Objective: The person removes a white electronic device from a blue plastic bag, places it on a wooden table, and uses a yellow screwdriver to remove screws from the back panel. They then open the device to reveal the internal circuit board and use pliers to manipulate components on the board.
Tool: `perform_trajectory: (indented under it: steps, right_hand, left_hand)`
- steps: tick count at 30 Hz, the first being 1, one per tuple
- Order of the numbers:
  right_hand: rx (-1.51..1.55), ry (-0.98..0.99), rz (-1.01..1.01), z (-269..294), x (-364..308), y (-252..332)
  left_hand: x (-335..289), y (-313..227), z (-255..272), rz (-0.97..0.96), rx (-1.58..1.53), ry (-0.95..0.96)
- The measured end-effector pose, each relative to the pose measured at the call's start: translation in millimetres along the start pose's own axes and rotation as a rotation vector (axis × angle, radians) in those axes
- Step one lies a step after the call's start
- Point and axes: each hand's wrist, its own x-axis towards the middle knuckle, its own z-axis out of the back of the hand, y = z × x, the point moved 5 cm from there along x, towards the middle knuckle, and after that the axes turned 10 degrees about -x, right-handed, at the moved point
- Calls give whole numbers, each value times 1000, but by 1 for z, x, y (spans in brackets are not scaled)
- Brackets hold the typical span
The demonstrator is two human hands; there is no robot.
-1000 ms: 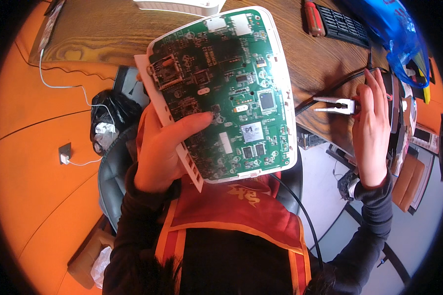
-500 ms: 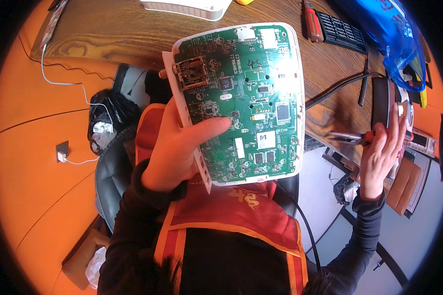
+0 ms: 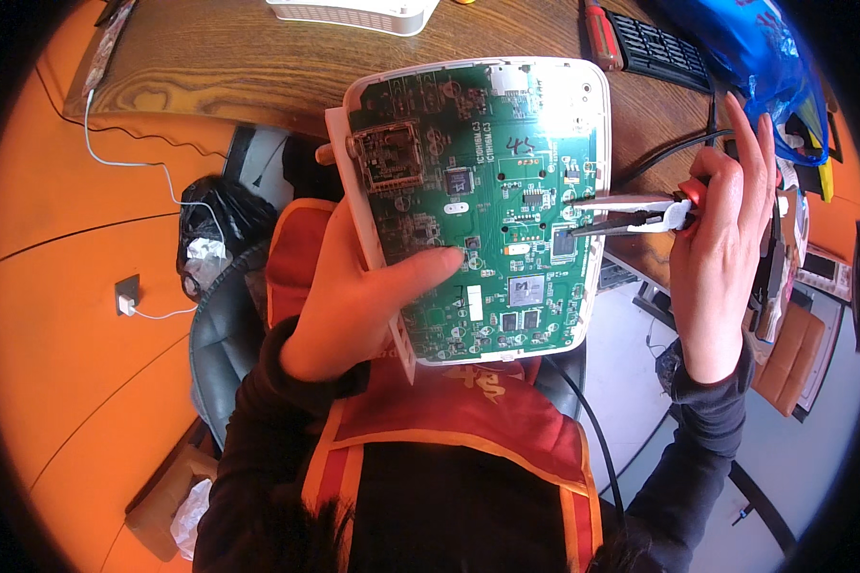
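A green circuit board [image 3: 492, 272] sits in a white plastic casing [image 3: 597, 172], held up in front of me over the table's near edge. My left hand [image 3: 363, 286] grips the casing's left side, its thumb pressed on the board and its other fingers hidden behind. In my right hand [image 3: 721, 239] is a pair of needle-nose pliers [image 3: 640, 215] with red grips. Their jaws stand a little apart and point left, in front of the board's right part; whether they touch it I cannot tell. Two of my right fingers stretch upward, apart from the handles.
On the wooden table [image 3: 210, 72] lie a white box-shaped device [image 3: 354, 14], a red-handled screwdriver [image 3: 602, 38], a black slotted panel [image 3: 655, 48] and a blue plastic bag [image 3: 764, 86]. A black cable [image 3: 669, 158] runs behind the casing. Left below stands a dark chair [image 3: 225, 344].
My right hand has brought the pliers up and left from the table's right side to the board. The casing has shifted slightly right in my left hand.
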Motion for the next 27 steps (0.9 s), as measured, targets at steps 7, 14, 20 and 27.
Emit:
perform_trajectory:
  steps: [7,14,20,27]
  right_hand:
    - [-45,8,167,10,0,6]
    - [-56,-11,45,0,-3,-5]
    - [-45,70,26,-8,-4,-1]
    - [2,118,37,-12,-5,-2]
  left_hand:
    - [2,0,2,16,-56,-7]
    - [3,-1,1,33,-71,24]
    - [1,-1,3,-8,-39,-27]
    - [2,-1,4,7,-8,-10]
